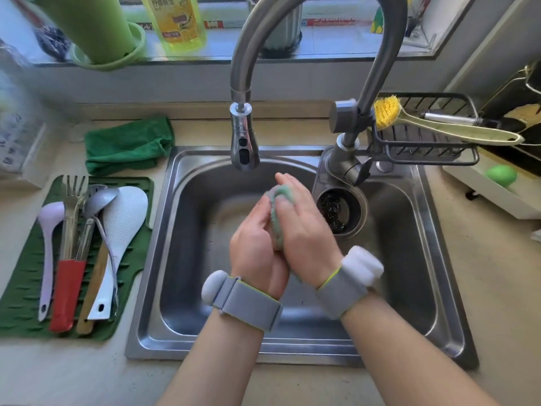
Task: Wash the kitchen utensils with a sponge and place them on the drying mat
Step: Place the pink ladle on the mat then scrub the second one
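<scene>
Bare forearms; grey wristbands, lime-edged, white pods.

A beige countertop is set around a steel sink; a grey windowsill is lit by daylight behind the curved faucet; a pale wall is seen beneath.
</scene>
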`<action>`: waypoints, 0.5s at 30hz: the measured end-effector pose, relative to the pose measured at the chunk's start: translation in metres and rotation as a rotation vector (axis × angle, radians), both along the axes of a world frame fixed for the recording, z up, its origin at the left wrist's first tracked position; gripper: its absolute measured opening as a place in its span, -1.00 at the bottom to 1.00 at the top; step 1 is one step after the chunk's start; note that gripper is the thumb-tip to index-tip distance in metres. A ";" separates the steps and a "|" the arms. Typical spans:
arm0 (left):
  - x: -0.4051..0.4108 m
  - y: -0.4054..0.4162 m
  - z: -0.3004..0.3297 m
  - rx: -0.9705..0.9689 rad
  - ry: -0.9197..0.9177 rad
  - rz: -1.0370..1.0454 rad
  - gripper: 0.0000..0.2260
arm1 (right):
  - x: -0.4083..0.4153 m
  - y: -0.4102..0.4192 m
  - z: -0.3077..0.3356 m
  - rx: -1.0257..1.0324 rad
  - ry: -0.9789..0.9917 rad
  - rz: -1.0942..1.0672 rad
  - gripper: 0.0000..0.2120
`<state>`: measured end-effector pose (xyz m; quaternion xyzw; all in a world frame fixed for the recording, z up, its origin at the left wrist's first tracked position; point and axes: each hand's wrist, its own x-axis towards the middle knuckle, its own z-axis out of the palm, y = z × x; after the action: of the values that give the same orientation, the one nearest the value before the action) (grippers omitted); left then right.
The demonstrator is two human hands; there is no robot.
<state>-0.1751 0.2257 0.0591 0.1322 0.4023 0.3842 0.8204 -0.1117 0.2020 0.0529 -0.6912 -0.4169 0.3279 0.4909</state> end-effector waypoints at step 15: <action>-0.011 0.000 0.019 -0.048 -0.257 -0.103 -0.38 | 0.012 0.003 0.004 0.069 -0.056 0.013 -0.59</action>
<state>-0.1866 0.2260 0.0782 0.0826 0.2957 0.3457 0.8867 -0.0995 0.2045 0.0567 -0.6800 -0.4459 0.2973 0.5004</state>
